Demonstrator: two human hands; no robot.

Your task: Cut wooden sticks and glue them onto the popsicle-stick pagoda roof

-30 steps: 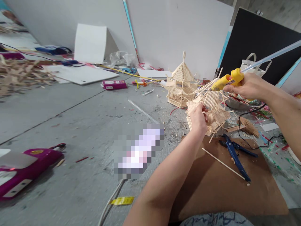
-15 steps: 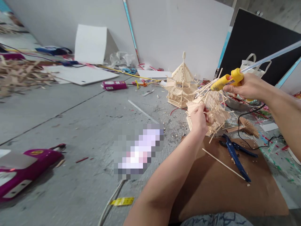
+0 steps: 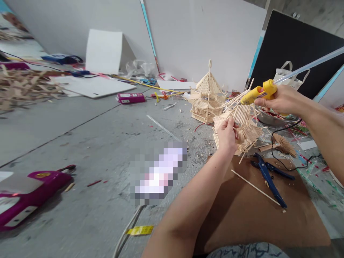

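Observation:
My left hand [image 3: 227,135] is closed on a half-built pagoda model of thin wooden sticks [image 3: 245,125], held tilted above a brown cardboard sheet [image 3: 249,215]. My right hand [image 3: 282,101] grips a yellow hot glue gun [image 3: 258,93] with a long clear glue stick poking out behind it. The gun's nozzle touches the upper sticks of the held model. A finished stick pagoda [image 3: 206,95] stands upright just behind.
Blue pliers [image 3: 268,177] and a loose stick [image 3: 255,187] lie on the cardboard. The gun's black cord [image 3: 279,150] loops to the right. A magenta case [image 3: 27,193] lies at left, a pink box [image 3: 131,96] farther back, and a stick pile [image 3: 24,86] at far left.
Almost nothing has moved; the glue gun nozzle dipped slightly lower against the model, and my left hand shifted a touch on the sticks.

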